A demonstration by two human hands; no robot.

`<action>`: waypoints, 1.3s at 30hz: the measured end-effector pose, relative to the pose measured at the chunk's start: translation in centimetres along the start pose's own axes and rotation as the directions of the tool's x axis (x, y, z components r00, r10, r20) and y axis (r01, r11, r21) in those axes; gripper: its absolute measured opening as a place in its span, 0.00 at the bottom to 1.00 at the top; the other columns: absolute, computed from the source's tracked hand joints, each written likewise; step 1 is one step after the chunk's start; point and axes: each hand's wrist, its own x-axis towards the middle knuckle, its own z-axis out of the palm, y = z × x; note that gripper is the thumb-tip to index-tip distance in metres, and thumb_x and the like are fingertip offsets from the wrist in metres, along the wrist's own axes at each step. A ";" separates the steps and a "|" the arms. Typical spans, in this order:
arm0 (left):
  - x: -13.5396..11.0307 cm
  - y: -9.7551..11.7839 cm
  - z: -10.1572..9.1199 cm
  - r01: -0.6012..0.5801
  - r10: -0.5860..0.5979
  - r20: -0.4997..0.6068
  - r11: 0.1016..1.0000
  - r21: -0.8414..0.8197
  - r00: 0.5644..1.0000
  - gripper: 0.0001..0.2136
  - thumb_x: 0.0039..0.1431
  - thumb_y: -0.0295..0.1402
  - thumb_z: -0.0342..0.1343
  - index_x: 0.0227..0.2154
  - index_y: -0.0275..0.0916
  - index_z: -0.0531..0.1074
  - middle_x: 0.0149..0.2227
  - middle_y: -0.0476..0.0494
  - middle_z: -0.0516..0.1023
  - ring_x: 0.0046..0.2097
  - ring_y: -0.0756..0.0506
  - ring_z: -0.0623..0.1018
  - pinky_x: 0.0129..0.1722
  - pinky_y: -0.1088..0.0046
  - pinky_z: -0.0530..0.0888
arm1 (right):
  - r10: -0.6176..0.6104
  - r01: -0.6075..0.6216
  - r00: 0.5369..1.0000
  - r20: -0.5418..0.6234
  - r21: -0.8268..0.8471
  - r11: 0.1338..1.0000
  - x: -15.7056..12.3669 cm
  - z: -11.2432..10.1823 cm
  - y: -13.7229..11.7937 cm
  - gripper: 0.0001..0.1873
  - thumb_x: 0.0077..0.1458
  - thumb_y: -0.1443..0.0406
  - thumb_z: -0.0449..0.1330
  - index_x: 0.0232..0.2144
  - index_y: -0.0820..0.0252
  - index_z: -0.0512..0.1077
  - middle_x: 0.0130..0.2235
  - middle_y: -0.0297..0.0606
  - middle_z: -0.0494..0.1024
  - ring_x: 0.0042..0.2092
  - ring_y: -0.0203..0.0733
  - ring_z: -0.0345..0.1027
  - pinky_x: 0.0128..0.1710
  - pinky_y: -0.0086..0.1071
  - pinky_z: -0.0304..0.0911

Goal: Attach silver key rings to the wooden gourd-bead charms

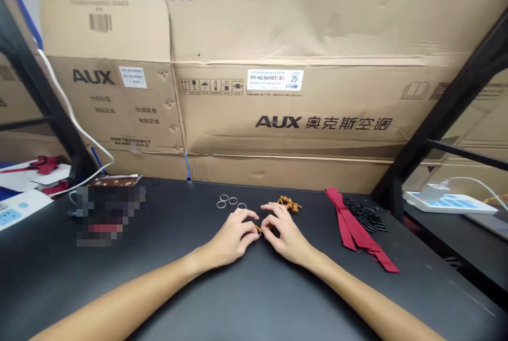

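My left hand (234, 238) and my right hand (283, 232) rest on the black table (254, 298), fingertips pinched together around a tiny brown piece (259, 229) between them. Which hand carries it I cannot tell. Just beyond the left hand lie several thin metal rings (229, 202). A small pile of brown wooden pieces (289, 204) sits just past the right hand. Dark red ribbons (355, 227) lie in a strip to the right, with a heap of black ring-like parts (367, 215) beside them.
Large AUX cardboard boxes (301, 92) wall off the back of the table. A blurred patch (107, 214) sits at left, with a white cable (75, 124) above it. Black frame posts (448, 108) stand at both sides. A white power strip (444, 202) lies on the right bench.
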 end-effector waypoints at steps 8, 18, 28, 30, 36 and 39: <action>0.0 -0.1 0.0 0.081 -0.080 0.022 0.994 -0.073 0.997 0.06 0.61 0.32 0.54 0.30 0.40 0.74 0.51 0.43 0.68 0.54 0.43 0.68 0.56 0.61 0.66 | 0.025 -0.028 0.999 0.020 0.121 0.992 0.0 -0.4 -0.5 0.07 0.57 0.68 0.55 0.27 0.57 0.69 0.53 0.44 0.68 0.58 0.50 0.57 0.56 0.52 0.56; 0.2 -0.3 -0.2 0.052 -0.047 0.044 0.993 -0.108 0.998 0.06 0.60 0.30 0.56 0.29 0.41 0.76 0.50 0.45 0.70 0.53 0.43 0.68 0.56 0.61 0.66 | 0.044 -0.043 0.999 -0.010 0.092 0.995 0.1 -0.1 -0.5 0.08 0.58 0.68 0.55 0.26 0.57 0.69 0.50 0.44 0.70 0.57 0.50 0.58 0.55 0.52 0.57; 0.2 -0.1 -0.2 0.053 -0.050 0.028 0.991 -0.119 0.998 0.07 0.61 0.32 0.55 0.29 0.41 0.76 0.50 0.44 0.71 0.53 0.43 0.69 0.55 0.61 0.67 | -0.005 0.004 1.000 0.003 0.146 0.989 0.0 -0.5 -1.2 0.07 0.58 0.67 0.55 0.27 0.56 0.69 0.51 0.43 0.69 0.58 0.49 0.57 0.56 0.51 0.56; 0.1 0.0 -0.3 0.040 -0.037 0.029 0.993 -0.108 0.999 0.06 0.60 0.32 0.56 0.28 0.40 0.75 0.50 0.44 0.70 0.53 0.43 0.68 0.55 0.61 0.67 | -0.005 0.004 1.000 0.002 0.156 0.988 0.0 -0.6 -1.2 0.07 0.58 0.67 0.55 0.27 0.56 0.69 0.51 0.43 0.69 0.58 0.49 0.57 0.56 0.50 0.56; 0.2 0.1 -0.4 0.011 -0.009 0.030 0.997 -0.072 1.000 0.07 0.60 0.28 0.54 0.29 0.40 0.75 0.50 0.44 0.70 0.53 0.43 0.68 0.56 0.61 0.67 | 0.000 0.001 1.000 -0.012 0.113 0.994 0.1 -0.3 -1.0 0.07 0.58 0.67 0.55 0.27 0.56 0.69 0.51 0.44 0.70 0.57 0.50 0.58 0.55 0.51 0.57; 0.2 -0.1 -0.5 0.013 -0.010 0.039 0.996 -0.089 0.999 0.07 0.61 0.29 0.54 0.30 0.41 0.76 0.50 0.44 0.70 0.53 0.42 0.68 0.56 0.61 0.66 | 0.026 -0.023 0.999 -0.042 0.070 0.997 0.1 -0.2 -0.6 0.07 0.57 0.68 0.55 0.27 0.57 0.69 0.51 0.45 0.70 0.56 0.51 0.58 0.54 0.52 0.58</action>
